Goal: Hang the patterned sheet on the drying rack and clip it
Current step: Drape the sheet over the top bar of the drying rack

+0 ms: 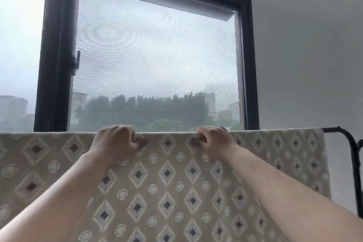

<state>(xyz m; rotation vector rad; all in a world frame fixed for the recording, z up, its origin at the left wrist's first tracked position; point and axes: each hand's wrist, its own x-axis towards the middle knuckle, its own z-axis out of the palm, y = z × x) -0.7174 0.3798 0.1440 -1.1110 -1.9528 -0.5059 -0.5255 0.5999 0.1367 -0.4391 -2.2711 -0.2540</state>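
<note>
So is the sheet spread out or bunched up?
Spread out: the patterned sheet hangs flat over the drying rack, left hand and right hand gripping its top edge.

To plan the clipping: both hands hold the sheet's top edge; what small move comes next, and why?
Probably free the right hand for a clip: the patterned sheet already drapes the rack bar, the left hand grips it, no clip shows.

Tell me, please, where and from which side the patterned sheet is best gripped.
Grip the patterned sheet at its top fold, where it drapes over the drying rack, coming from the near side and above. The cloth below hangs flat, with nothing to pinch. The fold is a firm ridge, and the left hand and right hand curl their fingers over it there.
</note>
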